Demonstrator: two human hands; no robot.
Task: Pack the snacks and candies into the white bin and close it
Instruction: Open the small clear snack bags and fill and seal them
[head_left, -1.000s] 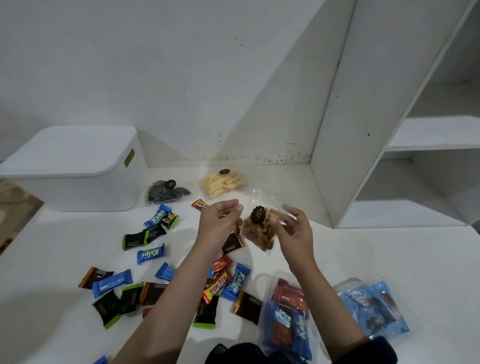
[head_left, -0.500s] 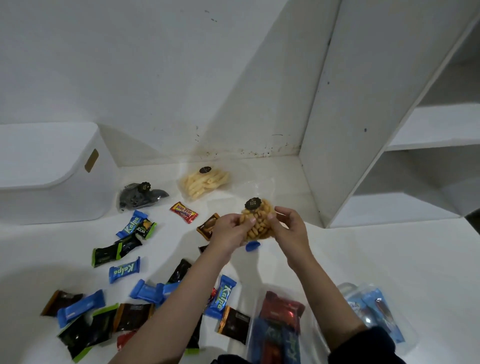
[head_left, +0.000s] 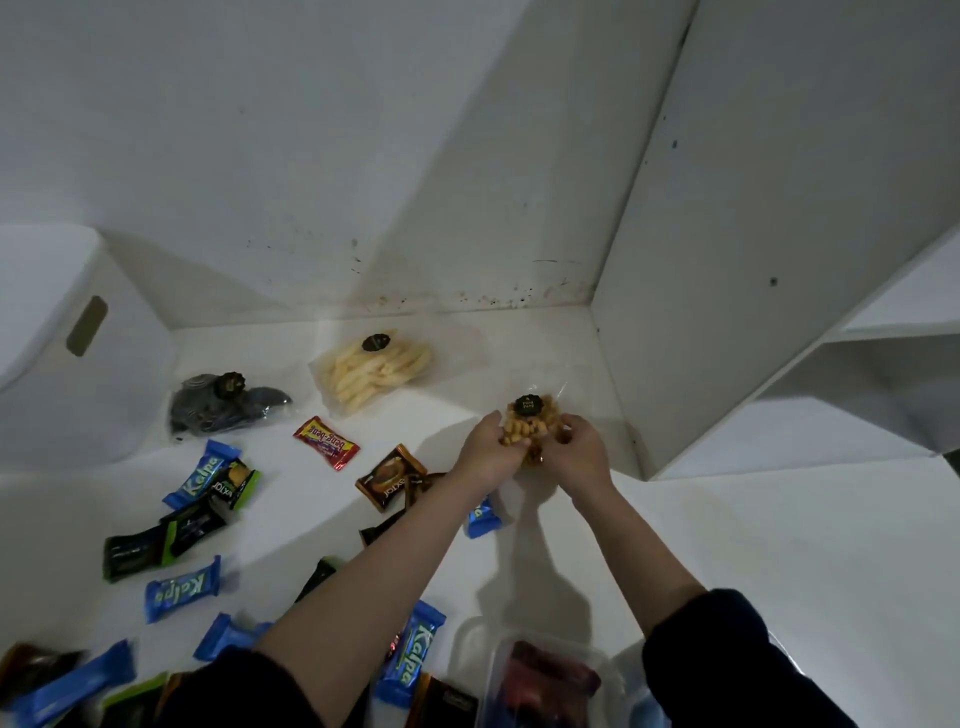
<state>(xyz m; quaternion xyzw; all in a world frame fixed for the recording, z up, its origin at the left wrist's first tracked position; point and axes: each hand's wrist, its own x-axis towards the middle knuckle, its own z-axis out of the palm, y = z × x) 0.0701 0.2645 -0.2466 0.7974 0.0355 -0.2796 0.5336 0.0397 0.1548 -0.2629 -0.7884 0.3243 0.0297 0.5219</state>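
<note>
A clear bag of golden-brown snacks (head_left: 525, 422) with a black round sticker sits between both my hands, low over the white surface near the back right corner. My left hand (head_left: 491, 453) grips its left side and my right hand (head_left: 574, 451) grips its right side. The white bin (head_left: 62, 353), with its lid on, stands at the far left. A bag of pale yellow sticks (head_left: 376, 371) and a bag of dark snacks (head_left: 223, 402) lie near the back wall. Several small candy wrappers, such as a red one (head_left: 326, 442) and a blue Kalpa bar (head_left: 200, 475), are scattered at the left.
A clear plastic bag of red and blue candies (head_left: 545, 680) lies at the bottom edge between my arms. A white shelf unit (head_left: 779, 260) rises at the right, its side panel close to my right hand. The wall runs behind the snacks.
Both hands have carried the golden-brown snack bag away from me and down toward the back right corner. The view has swung right, so the bin has slid to the left edge.
</note>
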